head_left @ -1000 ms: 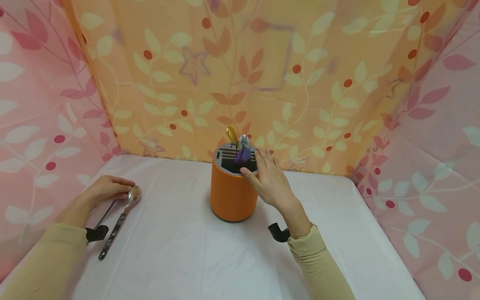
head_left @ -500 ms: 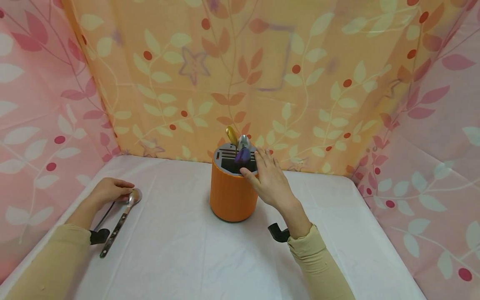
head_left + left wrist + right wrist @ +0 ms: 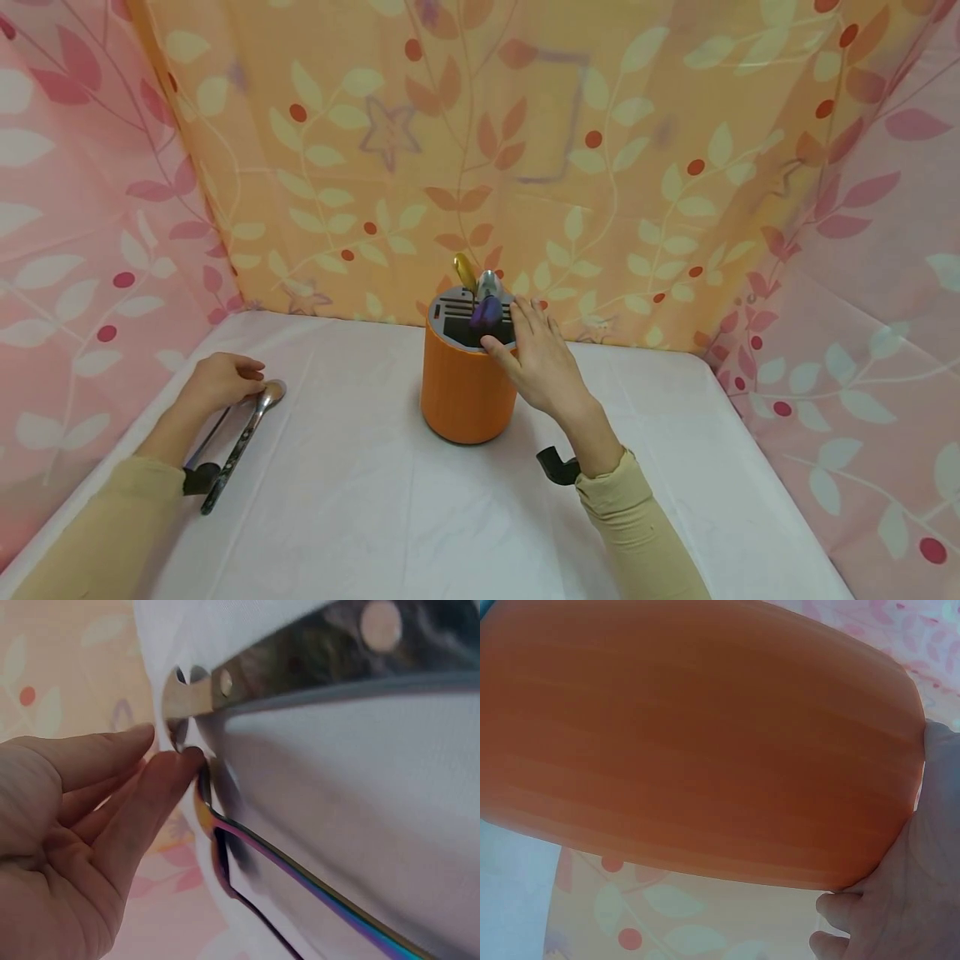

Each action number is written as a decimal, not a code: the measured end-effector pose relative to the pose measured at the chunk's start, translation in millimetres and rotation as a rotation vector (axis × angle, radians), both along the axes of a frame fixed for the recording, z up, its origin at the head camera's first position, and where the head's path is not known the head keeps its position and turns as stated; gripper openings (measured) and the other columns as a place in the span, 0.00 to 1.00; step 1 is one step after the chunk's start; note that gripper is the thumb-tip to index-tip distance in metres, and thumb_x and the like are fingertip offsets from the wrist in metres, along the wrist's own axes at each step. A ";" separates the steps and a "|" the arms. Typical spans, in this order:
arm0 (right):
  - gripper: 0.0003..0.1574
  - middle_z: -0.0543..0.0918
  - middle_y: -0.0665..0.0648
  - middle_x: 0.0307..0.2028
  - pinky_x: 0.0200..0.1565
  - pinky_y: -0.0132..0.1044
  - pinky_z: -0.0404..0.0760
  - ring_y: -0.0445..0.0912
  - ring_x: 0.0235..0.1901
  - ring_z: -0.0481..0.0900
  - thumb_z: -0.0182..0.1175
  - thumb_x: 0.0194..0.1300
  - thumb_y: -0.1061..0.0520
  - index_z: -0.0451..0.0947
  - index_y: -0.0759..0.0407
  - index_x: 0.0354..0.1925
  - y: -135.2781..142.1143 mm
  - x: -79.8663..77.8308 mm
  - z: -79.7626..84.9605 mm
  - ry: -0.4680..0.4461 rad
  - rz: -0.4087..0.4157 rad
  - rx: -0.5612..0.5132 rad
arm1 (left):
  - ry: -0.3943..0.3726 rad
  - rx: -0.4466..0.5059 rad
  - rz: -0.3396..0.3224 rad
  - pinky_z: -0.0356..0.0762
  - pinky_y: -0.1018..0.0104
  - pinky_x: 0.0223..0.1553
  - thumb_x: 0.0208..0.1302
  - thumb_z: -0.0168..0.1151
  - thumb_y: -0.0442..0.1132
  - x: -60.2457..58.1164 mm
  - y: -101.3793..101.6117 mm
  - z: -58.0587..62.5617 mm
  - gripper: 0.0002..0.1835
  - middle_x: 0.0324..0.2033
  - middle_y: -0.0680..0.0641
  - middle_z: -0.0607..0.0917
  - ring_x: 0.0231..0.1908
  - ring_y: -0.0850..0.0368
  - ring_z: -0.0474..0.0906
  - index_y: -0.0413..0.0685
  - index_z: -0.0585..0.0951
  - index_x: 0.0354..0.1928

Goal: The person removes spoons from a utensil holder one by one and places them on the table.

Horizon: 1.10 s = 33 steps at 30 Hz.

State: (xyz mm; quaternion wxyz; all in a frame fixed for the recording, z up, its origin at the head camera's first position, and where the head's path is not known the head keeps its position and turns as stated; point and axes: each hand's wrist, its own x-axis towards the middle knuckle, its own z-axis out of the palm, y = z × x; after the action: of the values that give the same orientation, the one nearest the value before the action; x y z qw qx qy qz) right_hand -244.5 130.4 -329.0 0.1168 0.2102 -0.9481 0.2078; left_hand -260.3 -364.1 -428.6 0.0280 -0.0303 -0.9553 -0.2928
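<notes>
My left hand point(image 3: 223, 383) is at the left of the table, its thumb at the head end of the cutlery lying there. A spoon point(image 3: 242, 446) with a dark patterned, riveted handle lies slanted just right of it. In the left wrist view, slim rainbow-sheened cutlery point(image 3: 300, 877) lies below the dark spoon handle point(image 3: 330, 656), and a gap shows between my left fingertips. My right hand point(image 3: 542, 362) rests with extended fingers on the right rim of an orange cutlery holder point(image 3: 467, 396). A gold spoon point(image 3: 464, 271), a silver spoon point(image 3: 489, 283) and a purple spoon point(image 3: 487, 313) stand in it.
The holder's grey slotted top point(image 3: 452, 310) has several slits and a larger dark opening. A white cloth covers the table point(image 3: 337, 500). Patterned curtains point(image 3: 315, 208) enclose the back and both sides. Each wrist carries a black mount point(image 3: 557, 465).
My left hand has shifted slightly right and nearer, and the dark-handled spoon's head has moved a little the same way. My right hand and the holder have stayed in place.
</notes>
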 end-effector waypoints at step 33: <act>0.59 0.49 0.61 0.83 0.81 0.54 0.38 0.53 0.83 0.37 0.35 0.77 0.21 0.52 0.65 0.81 -1.1 0.3 -0.8 0.001 -0.004 -0.004 | 0.332 0.252 0.061 0.79 0.81 0.34 0.70 0.70 0.42 32.2 97.1 78.2 0.24 0.55 0.41 0.88 0.48 0.50 0.88 0.47 0.82 0.66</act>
State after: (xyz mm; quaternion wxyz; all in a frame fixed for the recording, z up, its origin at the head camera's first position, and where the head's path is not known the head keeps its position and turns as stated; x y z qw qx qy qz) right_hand -244.2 129.4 -329.8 0.1181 0.2083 -0.9481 0.2092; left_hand -228.1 -266.9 -350.3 0.1974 -0.0455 -0.8938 -0.4002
